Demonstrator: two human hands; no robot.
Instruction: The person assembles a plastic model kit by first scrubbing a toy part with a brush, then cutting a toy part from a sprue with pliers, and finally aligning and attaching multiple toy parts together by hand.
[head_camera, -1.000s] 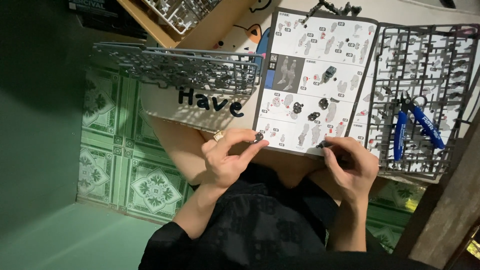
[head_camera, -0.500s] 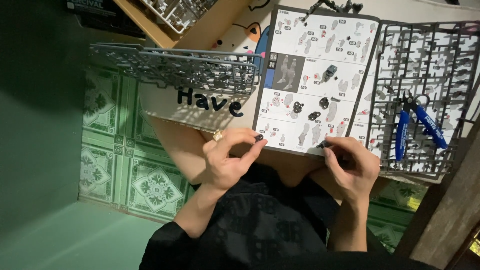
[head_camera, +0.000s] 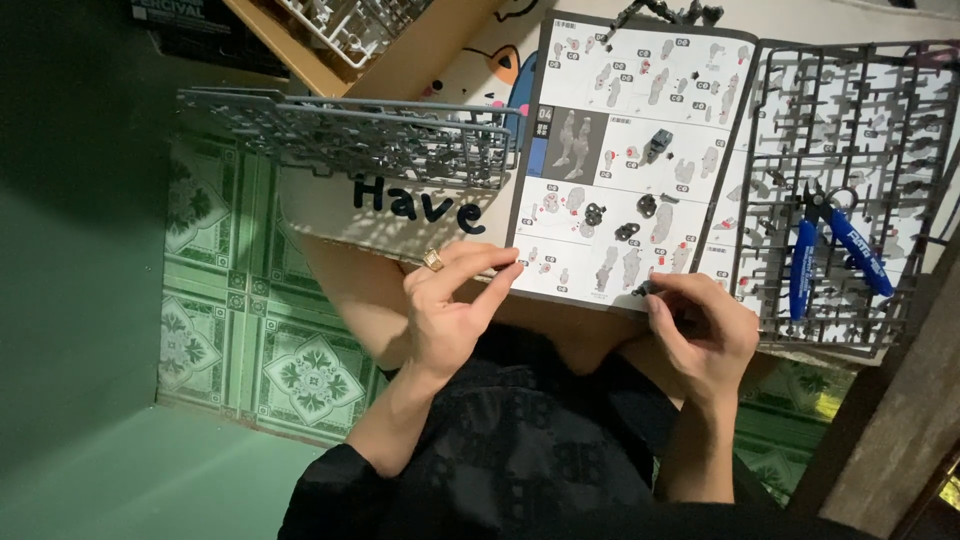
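Pinching a small dark plastic part (head_camera: 643, 291) between the thumb and fingertips of my right hand (head_camera: 700, 335), I keep it just over the near edge of the instruction booklet (head_camera: 630, 150), probably so I can check it against the drawings right beside it. The part is tiny, dark grey to black, and mostly hidden by my fingers; only a short stub shows at their tips, so I cannot tell its full shape.

My left hand (head_camera: 450, 310) is at the booklet's near left corner, thumb and forefinger brought close together at the page edge. Whether anything sits between them I cannot tell; nothing shows there. A ring (head_camera: 433, 260) is on one finger of that hand.

Other pieces lie where a short reach finds them. Three small dark parts (head_camera: 620, 215) rest on the middle of the open booklet. Blue-handled nippers (head_camera: 835, 250) lie on the grey parts frame (head_camera: 850, 130) along the table's right edge, handles toward me. A second grey frame (head_camera: 350, 135) juts past the table's left edge over the green tiled floor (head_camera: 220, 330).
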